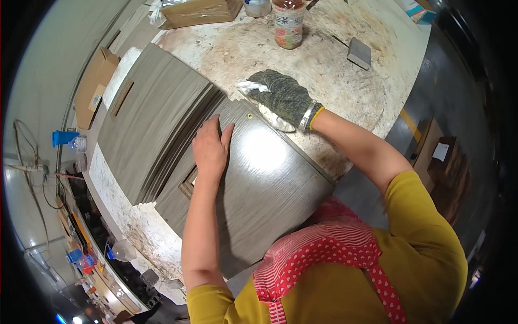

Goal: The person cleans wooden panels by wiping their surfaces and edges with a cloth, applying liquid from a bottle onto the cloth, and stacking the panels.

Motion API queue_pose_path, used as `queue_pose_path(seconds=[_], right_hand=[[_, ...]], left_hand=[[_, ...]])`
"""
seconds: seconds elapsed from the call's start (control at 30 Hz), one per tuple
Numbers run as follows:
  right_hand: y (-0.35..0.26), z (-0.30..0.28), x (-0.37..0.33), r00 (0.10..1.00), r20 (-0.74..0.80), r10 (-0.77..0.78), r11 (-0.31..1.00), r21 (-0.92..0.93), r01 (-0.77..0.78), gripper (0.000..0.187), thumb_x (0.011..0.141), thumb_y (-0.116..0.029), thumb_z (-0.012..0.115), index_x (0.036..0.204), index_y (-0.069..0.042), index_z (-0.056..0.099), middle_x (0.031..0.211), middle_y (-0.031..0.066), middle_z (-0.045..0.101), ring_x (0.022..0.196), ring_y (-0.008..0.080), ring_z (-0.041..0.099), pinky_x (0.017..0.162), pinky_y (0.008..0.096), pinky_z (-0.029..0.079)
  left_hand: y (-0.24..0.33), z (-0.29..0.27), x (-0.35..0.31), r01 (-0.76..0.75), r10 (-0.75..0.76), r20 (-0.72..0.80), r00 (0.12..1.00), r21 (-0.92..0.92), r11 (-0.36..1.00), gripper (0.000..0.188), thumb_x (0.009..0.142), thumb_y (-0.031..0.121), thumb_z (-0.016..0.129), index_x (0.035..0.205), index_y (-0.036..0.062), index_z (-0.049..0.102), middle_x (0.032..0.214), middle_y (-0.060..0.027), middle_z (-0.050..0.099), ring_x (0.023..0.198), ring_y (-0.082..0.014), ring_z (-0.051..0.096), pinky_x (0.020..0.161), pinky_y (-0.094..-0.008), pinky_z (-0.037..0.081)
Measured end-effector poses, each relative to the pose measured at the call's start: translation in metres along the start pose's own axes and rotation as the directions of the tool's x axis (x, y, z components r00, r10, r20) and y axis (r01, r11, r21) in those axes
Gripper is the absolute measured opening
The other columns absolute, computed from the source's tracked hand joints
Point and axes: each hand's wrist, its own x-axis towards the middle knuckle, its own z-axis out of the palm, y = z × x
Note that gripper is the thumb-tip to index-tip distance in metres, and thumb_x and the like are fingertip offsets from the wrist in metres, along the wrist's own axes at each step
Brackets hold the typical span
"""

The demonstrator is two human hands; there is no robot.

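My bare left hand (210, 150) lies on a glossy grey wood-grain panel (259, 200), thumb apart from the fingers, near the panel's left edge. On my right hand (283, 97) is a dark knitted glove with a yellow cuff. It is closed on a white cloth (278, 120), pressed down along the panel's far edge; part of the cloth shows above the fingers and part below. A small brass-coloured ring (250, 115) sits in the panel near its far corner. My left forearm partly covers a rectangular cutout (188, 183).
More grey panels (151, 97) lie stacked to the left, the top one slotted. On the stained white worktop (226, 51) are a drink bottle (288, 27), a grey block (359, 53) and a wrapped carton (197, 13). Bottles and a blue cup (63, 137) stand far left.
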Motion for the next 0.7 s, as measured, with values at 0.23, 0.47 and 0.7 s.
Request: queue_pose_path(seconds=[0.23,0.47,0.7], right_hand=[[-0.020,0.017,0.029,0.974,0.201,0.103,0.966,0.215,-0.147,0.028,0.087,-0.016,0.046,0.113,-0.009,0.055,0.106,0.0156,0.055,0.101,0.0308,0.051,0.090,0.0376,0.041],[0.021,0.028,0.049,0.957,0.289,0.023,0.999,0.016,-0.029,0.025,0.081,-0.012,0.051,0.106,-0.012,0.056,0.100,0.0139,0.057,0.096,0.0306,0.055,0.084,0.0392,0.044],[-0.010,0.032,0.041,0.929,0.282,0.238,0.949,0.137,-0.284,0.027,0.079,-0.012,0.055,0.106,-0.010,0.055,0.101,0.0165,0.055,0.097,0.0311,0.054,0.084,0.0392,0.044]], left_hand=[[-0.015,0.007,-0.006,-0.058,0.060,-0.093,0.994,0.024,0.998,0.025,0.085,0.022,0.055,0.098,0.0006,0.056,0.087,-0.0155,0.058,0.085,-0.0330,0.055,0.073,-0.0414,0.043],[-0.018,0.007,-0.002,-0.062,0.063,-0.053,0.997,0.020,0.998,0.023,0.085,0.021,0.055,0.097,0.0016,0.057,0.094,-0.0140,0.056,0.087,-0.0317,0.054,0.072,-0.0408,0.044],[-0.015,0.002,-0.006,-0.043,0.045,-0.065,0.997,0.038,0.998,0.024,0.084,0.023,0.057,0.096,0.0023,0.058,0.091,-0.0131,0.053,0.085,-0.0313,0.054,0.071,-0.0394,0.045]])
